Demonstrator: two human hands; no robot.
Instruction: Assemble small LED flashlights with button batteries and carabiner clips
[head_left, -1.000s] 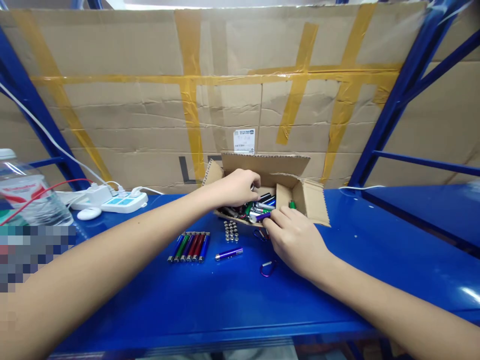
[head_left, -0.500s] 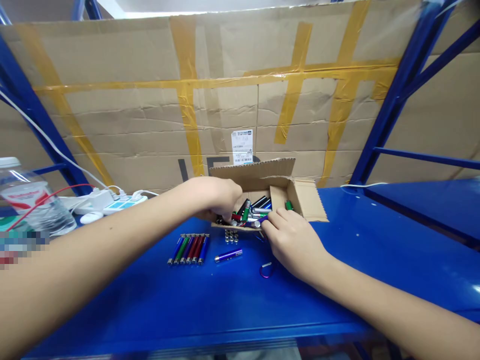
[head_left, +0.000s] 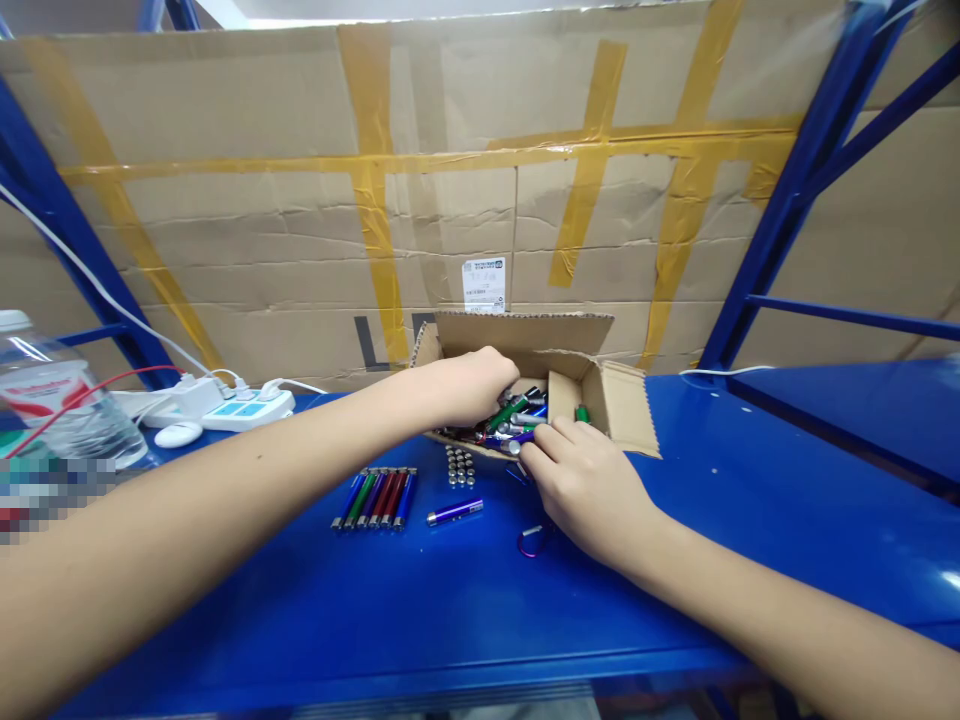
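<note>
Left hand (head_left: 487, 385): positioned over the left part of the open cardboard box (head_left: 634, 410), fingers curled downward beside the mixed metal tubes (head_left: 510, 413); fingertips hidden, so their opening and any hold cannot be told. Right hand (head_left: 589, 475): at the near wall of the same box, fingers bent closed around a purple tube (head_left: 524, 437), its silver end projecting to the left. Held tube located at the box's near edge. On the blue counter (head_left: 300, 620), in front of the box: small silver pieces (head_left: 460, 466) arranged in columns; to their left, a side-by-side row of blue, green and red tubes (head_left: 375, 499); nearer the person, one loose purple-blue tube (head_left: 454, 512). A purple carabiner (head_left: 531, 543) lies near the right hand
</note>
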